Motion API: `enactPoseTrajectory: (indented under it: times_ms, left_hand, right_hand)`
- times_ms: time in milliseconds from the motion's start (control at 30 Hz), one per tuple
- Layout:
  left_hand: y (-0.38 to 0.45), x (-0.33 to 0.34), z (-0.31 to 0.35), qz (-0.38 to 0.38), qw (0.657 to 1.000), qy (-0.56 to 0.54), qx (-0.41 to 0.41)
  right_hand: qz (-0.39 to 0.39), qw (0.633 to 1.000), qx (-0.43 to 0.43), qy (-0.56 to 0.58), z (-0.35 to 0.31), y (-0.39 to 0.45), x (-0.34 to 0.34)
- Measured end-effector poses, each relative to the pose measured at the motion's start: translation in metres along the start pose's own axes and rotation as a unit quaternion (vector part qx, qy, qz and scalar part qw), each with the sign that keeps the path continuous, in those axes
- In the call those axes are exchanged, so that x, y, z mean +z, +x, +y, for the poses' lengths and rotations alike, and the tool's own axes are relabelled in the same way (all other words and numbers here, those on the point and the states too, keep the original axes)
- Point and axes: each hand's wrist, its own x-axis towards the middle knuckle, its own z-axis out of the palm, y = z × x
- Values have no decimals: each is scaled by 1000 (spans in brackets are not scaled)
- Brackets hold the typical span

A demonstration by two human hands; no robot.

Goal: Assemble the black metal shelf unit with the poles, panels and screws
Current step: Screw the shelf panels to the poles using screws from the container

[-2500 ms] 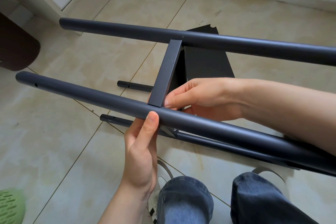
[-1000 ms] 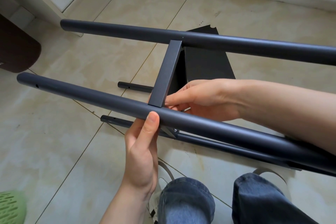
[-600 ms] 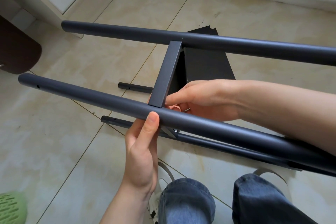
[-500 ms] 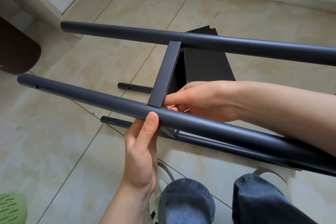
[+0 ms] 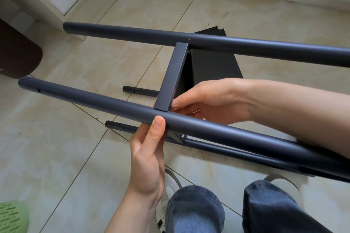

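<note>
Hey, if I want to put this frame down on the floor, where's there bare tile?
Bare tile lies left of the frame, between the green basket, the brown object and the white cabinet base; more lies beyond the far pole toward the wall. It is crowded under the near pole: two lower poles, the black panel, both hands and your knees.

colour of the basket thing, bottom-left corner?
Light green basket, perforated; head view, only partly in frame.

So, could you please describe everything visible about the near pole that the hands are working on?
The near pole is a round, matte dark grey tube, metal by its look, lying almost level above the floor. A small hole shows near its left end. The panel edge butts against it. The left hand grips it from below, thumb over the top; the right hand works behind it.
</note>
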Motion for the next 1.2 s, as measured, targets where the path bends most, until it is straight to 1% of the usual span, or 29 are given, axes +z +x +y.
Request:
enactPoseTrajectory:
  times_ms: [67, 200, 367, 533, 667, 767, 900, 967, 1067, 1200]
  left_hand:
    - [0, -1, -1, -1, 1000, 3, 1]
    - [0, 0, 0, -3, 1000, 10, -3]
    - [1, 0, -1, 1, 1000, 9, -1]
    - [0, 0, -1, -3, 1000, 8, 0]
    - [1, -1, -2, 1, 1000, 5, -2]
    - [1, -1, -2, -3, 1000, 9, 4]
    - [1, -2, -2, 1, 1000, 11, -1]
    - [1, -1, -2, 2, 1000, 13, 0]
    - [1, -1, -3, 0, 1000, 17, 4]
    - [1, -1, -2, -3, 1000, 13, -3]
  right_hand:
    - [-1, 1000, -1, -9, 1, 1, 2]
    - [26, 999, -5, -36, 2, 2, 3]
    - [10, 1000, -18, -13, 2, 2, 1]
    - [29, 998, -27, -50, 5, 6, 3]
    - [8, 999, -39, -8, 3, 4, 0]
    - [0, 998, -58, 3, 5, 7, 1]
    - [33, 997, -60, -39, 6, 11, 3]
    - [26, 997, -62, -47, 5, 10, 1]
    - [-2, 998, -57, -21, 4, 7, 0]
    - [20, 996, -63, -52, 7, 11, 2]
